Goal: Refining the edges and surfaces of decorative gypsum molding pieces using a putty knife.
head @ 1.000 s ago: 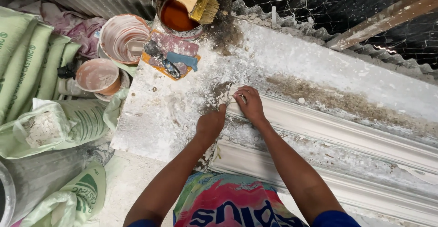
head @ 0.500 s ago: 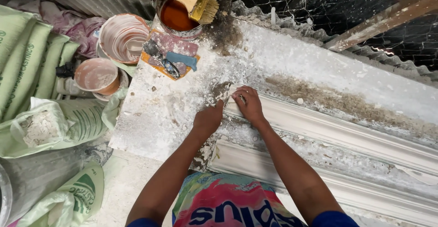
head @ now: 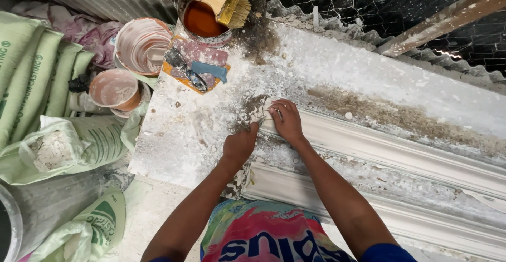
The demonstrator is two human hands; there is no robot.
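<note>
The left hand rests knuckles-up on the plaster-dusted slab, fingers curled loosely and its thumb tip touching the end of the white plaster moulding; I cannot tell whether it grips anything. The right hand, just beside it at about 1 o'clock, presses bent fingers down on the moulding's end, where a crumbly lump of plaster lies under its fingertips. The moulding runs from the hands toward 4 o'clock along the slab. At 11 o'clock from the hands lies an orange board with small tools; farther, at 12 o'clock, a tin of brown liquid carries a brush across its rim. Two plaster-smeared buckets stand at 10 o'clock, with green sacks beyond at 9 o'clock.
</note>
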